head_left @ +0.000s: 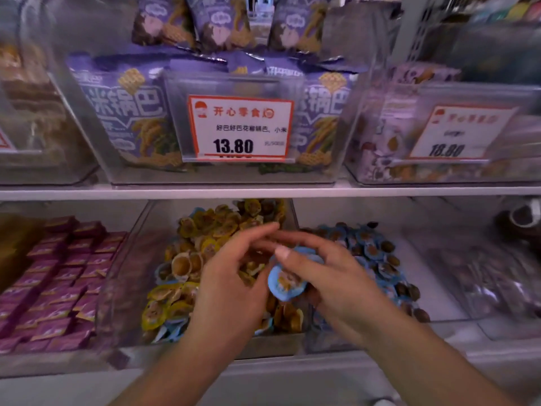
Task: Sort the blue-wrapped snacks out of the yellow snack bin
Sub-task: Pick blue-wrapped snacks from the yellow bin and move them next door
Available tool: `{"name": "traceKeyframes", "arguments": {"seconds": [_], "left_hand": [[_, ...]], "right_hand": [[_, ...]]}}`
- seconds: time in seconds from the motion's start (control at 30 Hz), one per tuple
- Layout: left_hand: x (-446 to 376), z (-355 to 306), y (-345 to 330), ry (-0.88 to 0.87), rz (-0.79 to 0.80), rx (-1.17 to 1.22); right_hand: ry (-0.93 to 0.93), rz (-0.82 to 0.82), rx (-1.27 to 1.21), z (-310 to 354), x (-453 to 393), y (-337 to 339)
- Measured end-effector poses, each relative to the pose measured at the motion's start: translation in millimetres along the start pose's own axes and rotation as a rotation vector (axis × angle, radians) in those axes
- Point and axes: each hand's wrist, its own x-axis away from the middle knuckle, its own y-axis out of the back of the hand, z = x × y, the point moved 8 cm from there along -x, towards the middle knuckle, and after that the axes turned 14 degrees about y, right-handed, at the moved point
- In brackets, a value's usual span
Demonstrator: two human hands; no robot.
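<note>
Both hands met over the clear plastic yellow snack bin (pixel 137 259) on the lower shelf. The right hand (pixel 328 276) pinched round, crinkly blue-wrapped snacks (pixel 285 284) between thumb and fingers, right at the wall between the two bins. The left hand (pixel 234 282) hovered just beside it at 9 o'clock, fingers (pixel 263 232) loosely spread and gripping nothing that I could see.

The bin's pile was of small disc-shaped yellow packets (pixel 205 230), glossy and rumpled, with a few blue ones mixed in at its 6 o'clock edge. At 3 o'clock sat a second clear bin (pixel 439 259) of matching blue discs. At 9 o'clock lay flat purple square sachets (pixel 58 273) in tidy rows.

On the shelf above, at 12 o'clock, purple bags (pixel 123 106) printed with lattice crackers stood behind a white, red-bordered price card (pixel 240 128) reading "开心零食" and "13.80". Another card (pixel 456 133) at 2 o'clock read "18.80"; its smaller print was blurred.
</note>
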Motion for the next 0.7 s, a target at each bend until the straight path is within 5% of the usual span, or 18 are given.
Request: {"name": "traceKeyframes", "arguments": {"seconds": [0.17,0.27,0.4,0.47,0.6,0.7], "left_hand": [[-4,-3,-18,-0.03,0.076,-0.154],[-8,9,-18,-0.012,0.191,-0.281],[0,31,-26,-0.026,0.579,-0.603],[9,40,-29,-0.086,0.668,-0.779],[4,58,-15,-0.055,0.686,-0.969],[-14,73,7,0.026,0.614,-1.064]], "right_hand": [[0.074,-0.152,0.126,8,-3,41],[0.291,-0.215,0.682,38,-13,91],[-0.085,0.121,1.134,3,-13,129],[-0.1,0.163,1.339,-4,-11,132],[0.273,-0.033,1.145,23,-19,103],[0.484,-0.009,1.039,32,-15,65]]}}
